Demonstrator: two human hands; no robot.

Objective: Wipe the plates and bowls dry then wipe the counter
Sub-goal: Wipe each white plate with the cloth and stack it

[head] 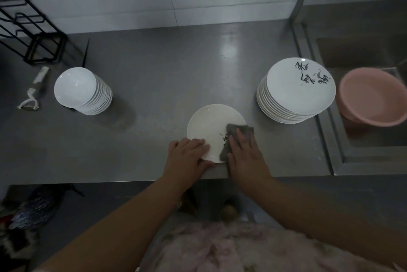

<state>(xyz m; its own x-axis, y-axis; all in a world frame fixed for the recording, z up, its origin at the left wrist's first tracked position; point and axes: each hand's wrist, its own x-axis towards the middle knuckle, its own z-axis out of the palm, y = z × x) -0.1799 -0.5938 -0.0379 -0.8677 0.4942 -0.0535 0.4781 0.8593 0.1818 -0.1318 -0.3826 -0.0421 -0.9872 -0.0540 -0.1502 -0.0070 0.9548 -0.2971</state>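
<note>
A single white plate (209, 126) with black markings lies near the front edge of the steel counter (158, 73). My left hand (187, 155) holds its left rim, fingers on top and thumb at the front edge. My right hand (246, 152) lies flat on a grey cloth (237, 130), pressing it onto the plate's right side. A tall stack of white plates (297, 91) with black brush script stands to the right. A stack of white bowls (83, 91) stands at the left.
A pink basin (372, 99) sits in the sink (374, 51) at the right. A black wire rack (28, 27) stands at the back left, with a white peeler (33, 91) lying in front of it. A tiled wall runs along the back.
</note>
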